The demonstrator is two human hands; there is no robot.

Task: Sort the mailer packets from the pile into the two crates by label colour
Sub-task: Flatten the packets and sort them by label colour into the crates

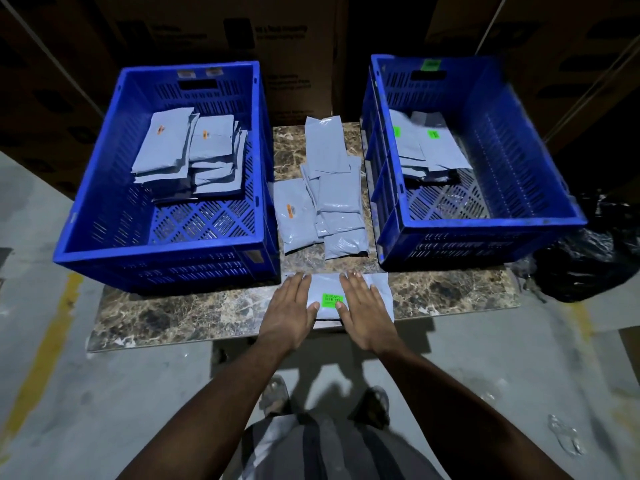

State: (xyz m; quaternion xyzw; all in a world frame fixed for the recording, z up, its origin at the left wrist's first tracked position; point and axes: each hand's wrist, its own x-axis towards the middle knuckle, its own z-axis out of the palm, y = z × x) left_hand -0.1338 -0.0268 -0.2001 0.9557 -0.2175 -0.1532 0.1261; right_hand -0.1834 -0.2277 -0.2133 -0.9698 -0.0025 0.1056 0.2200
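A grey mailer packet (327, 287) with a green label (331, 300) lies flat at the table's front edge. My left hand (290, 306) and my right hand (362, 306) rest on it with straight fingers, one on each side of the label. Behind it sits the pile of grey packets (332, 188); one packet (294, 216) in it shows an orange label. The left blue crate (104, 233) holds several packets with orange labels (183, 150). The right blue crate (485, 225) holds packets with green labels (429, 147) and has a green tag on its far wall.
The marble table top (173, 317) carries both crates and the pile. A black plastic bag (588, 258) lies right of the right crate. Cardboard boxes (277, 36) stand behind the table. My feet (275, 393) are on the grey floor below the table edge.
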